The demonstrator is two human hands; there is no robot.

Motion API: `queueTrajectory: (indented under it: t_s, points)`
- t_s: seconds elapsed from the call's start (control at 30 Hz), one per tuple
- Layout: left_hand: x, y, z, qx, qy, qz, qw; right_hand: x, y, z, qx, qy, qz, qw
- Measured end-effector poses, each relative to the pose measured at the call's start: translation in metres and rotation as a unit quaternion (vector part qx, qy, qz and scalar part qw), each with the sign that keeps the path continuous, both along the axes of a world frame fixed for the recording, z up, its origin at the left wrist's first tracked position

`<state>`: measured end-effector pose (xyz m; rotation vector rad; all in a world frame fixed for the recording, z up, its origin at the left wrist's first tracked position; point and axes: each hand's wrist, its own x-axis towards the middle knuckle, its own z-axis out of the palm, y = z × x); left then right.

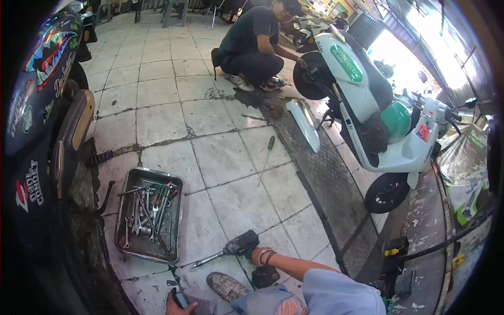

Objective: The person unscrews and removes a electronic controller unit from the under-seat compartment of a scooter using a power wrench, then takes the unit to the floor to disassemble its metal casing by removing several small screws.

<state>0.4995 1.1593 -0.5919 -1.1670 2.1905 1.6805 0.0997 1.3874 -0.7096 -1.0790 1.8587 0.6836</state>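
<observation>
My right hand (257, 255), with dark bands on the wrist, grips the handle of a black cordless impact wrench (240, 244) held low over the tiled floor. Its long metal extension (207, 259) points left toward the tray, and its battery base (265, 275) is near my knee. My left hand (176, 306) sits at the bottom edge, closed around a small dark object (181, 299) that I cannot identify. My shoe (226, 286) and ripped-jeans knee (273, 304) lie between the two hands.
A metal tray (123, 210) of several wrenches lies left of the wrench. A black stickered motorbike (37, 105) fills the left side. A green-handled screwdriver (269, 144) and white panel (304, 123) lie ahead. A crouching person (254, 44) works on a white scooter (367, 105).
</observation>
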Motion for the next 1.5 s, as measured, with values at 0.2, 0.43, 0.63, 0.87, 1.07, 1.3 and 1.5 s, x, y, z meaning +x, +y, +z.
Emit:
queueTrajectory:
  t_s: [0.2,0.43,0.63,0.87,1.07,1.3,1.5]
  points:
    - [-0.007,-0.003,0.015,-0.011,-0.005,-0.01,1.0,0.003,-0.004,0.008,-0.014,0.005,-0.015,1.0]
    - [-0.011,-0.002,0.016,-0.019,0.037,-0.003,0.999,0.0,-0.003,0.009,-0.007,0.008,-0.046,0.999]
    - [-0.005,0.001,0.003,-0.032,0.023,-0.001,0.999,-0.002,-0.006,0.012,0.02,-0.024,-0.052,0.998]
    - [0.01,0.009,-0.016,-0.108,0.028,-0.005,0.994,0.003,-0.011,0.028,0.024,0.0,-0.056,0.998]
    - [0.037,0.005,-0.021,0.045,0.036,0.048,0.997,0.068,-0.063,0.084,-0.093,-0.038,0.019,0.995]
    - [0.052,0.019,-0.044,0.046,0.045,0.079,0.995,0.156,-0.131,0.085,-0.169,-0.426,-0.009,0.889]
    - [0.048,0.014,-0.05,0.069,-0.062,0.031,0.995,0.201,-0.15,0.084,0.004,-0.411,0.024,0.911]
